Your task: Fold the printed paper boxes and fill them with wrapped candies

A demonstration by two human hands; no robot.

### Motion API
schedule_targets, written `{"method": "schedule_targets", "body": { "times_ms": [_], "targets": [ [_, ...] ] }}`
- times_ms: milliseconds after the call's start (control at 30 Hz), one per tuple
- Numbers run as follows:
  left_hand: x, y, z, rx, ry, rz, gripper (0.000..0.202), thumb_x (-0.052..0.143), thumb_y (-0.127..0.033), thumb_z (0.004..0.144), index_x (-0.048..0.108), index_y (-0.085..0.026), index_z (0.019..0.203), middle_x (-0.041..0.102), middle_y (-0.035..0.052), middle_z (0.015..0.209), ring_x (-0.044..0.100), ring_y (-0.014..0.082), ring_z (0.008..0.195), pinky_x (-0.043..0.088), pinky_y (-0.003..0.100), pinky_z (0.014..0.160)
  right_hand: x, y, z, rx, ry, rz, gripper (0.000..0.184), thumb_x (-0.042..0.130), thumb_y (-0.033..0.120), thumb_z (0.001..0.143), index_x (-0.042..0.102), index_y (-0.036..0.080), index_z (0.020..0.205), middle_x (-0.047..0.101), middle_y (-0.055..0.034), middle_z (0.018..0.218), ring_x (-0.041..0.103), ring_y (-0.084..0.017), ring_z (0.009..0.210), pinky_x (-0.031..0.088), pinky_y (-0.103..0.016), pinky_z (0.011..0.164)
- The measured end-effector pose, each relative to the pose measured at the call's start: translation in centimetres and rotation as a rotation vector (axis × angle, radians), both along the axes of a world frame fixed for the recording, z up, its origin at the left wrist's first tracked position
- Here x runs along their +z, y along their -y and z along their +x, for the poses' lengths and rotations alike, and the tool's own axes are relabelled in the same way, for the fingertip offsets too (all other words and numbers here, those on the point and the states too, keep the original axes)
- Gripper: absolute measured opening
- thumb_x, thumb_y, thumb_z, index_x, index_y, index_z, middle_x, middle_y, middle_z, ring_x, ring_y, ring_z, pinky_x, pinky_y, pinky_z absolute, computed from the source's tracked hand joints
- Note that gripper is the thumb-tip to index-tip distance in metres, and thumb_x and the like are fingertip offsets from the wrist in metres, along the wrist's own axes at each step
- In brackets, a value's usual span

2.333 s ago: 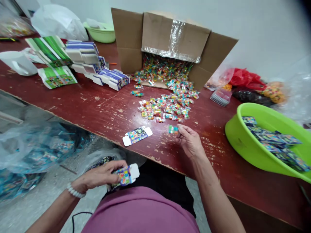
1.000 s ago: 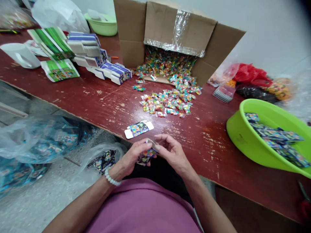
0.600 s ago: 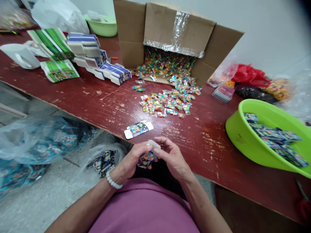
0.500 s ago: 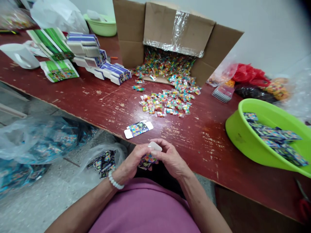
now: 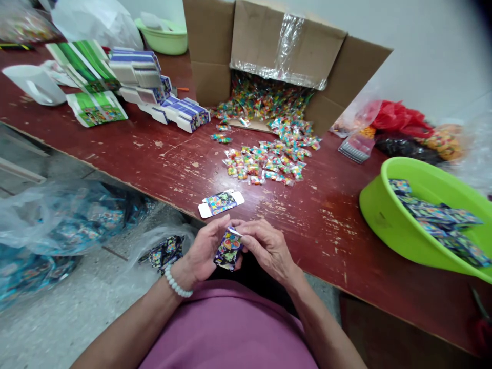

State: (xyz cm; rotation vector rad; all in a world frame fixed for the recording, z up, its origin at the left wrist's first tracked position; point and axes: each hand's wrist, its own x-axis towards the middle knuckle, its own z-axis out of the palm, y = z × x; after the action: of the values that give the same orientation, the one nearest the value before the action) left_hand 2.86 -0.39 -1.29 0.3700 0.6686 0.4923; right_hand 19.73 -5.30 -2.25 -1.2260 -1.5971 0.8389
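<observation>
L hand & R hand both gripped small printed box; hard squeeze risked crushing card, slack grip risked dropping it in bag.

Packing workshop, printed cartons, chipped workbench

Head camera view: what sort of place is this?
Probably a small hand-packing workshop: an open cardboard carton spilling small wrapped packets onto a worn red table, stacks of printed card boxes, and a green plastic basin holding more printed boxes.
</observation>
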Motion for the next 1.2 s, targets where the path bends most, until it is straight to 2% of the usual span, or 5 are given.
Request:
{"method": "schedule_targets", "body": {
  "times_ms": [200,367,733,933,1200],
  "targets": [
    [-0.3,0.6,0.8,0.049,-0.134,0.139,0.044,0.052,-0.049,0.092,0.07,-0.012,0.108,0.07,0.006,0.073,0.06,0.0146,0.051,0.05,0.025,0.044,0.1,-0.1,-1.2,-0.072,-0.301,-0.26,0.012,0.068,0.034,0.088,0.072,0.022,0.087,0.073,-0.0053,0.107,0.066,-0.016,0.072,0.053,-0.029,0.062],
    [-0.6,1.1,0.9,0.051,-0.239,0.187,0.052,0.054,-0.06,0.088,0.07,-0.012,0.096,0.068,0.0073,0.069,0.06,0.015,0.052,0.05,0.023,0.043,0.0,-0.8,-1.2,-0.112,-0.406,-0.4,0.021,0.073,0.04,0.082,0.071,0.018,0.083,0.07,-0.0012,0.072,0.057,-0.011,0.05,0.047,-0.024,0.048],
    [-0.7,0.0,-0.4,0.087,-0.106,0.044,0.042,0.058,-0.027,0.08,0.065,-0.016,0.12,0.072,0.0064,0.092,0.062,0.014,0.05,0.049,0.024,0.038,-2.1,0.4,-2.7,-0.015,-0.148,-0.103,0.02,0.071,0.031,0.085,0.068,0.025,0.105,0.065,-0.0054,0.11,0.061,-0.02,0.102,0.05,-0.034,0.087],
    [-1.2,0.0,-7.0,0.299,-0.523,0.402,0.05,0.06,-0.043,0.078,0.063,-0.015,0.12,0.069,0.003,0.074,0.063,0.0162,0.055,0.051,0.026,0.052,-3.2,0.2,-2.2,-0.112,-0.302,-0.329,0.036,0.068,0.037,0.085,0.061,0.023,0.118,0.062,-0.0013,0.09,0.056,-0.014,0.074,0.048,-0.026,0.065],
    [-4.2,-1.3,-15.4,0.259,-1.277,0.932,0.048,0.062,-0.048,0.082,0.067,-0.018,0.119,0.071,0.0089,0.116,0.064,0.0245,0.104,0.049,0.035,0.092,-3.4,-2.1,-0.5,-0.304,-0.269,-0.377,0.034,0.068,0.044,0.081,0.066,0.018,0.102,0.06,0.0023,0.07,0.047,-0.009,0.052,0.039,-0.02,0.046]
  ]
}}
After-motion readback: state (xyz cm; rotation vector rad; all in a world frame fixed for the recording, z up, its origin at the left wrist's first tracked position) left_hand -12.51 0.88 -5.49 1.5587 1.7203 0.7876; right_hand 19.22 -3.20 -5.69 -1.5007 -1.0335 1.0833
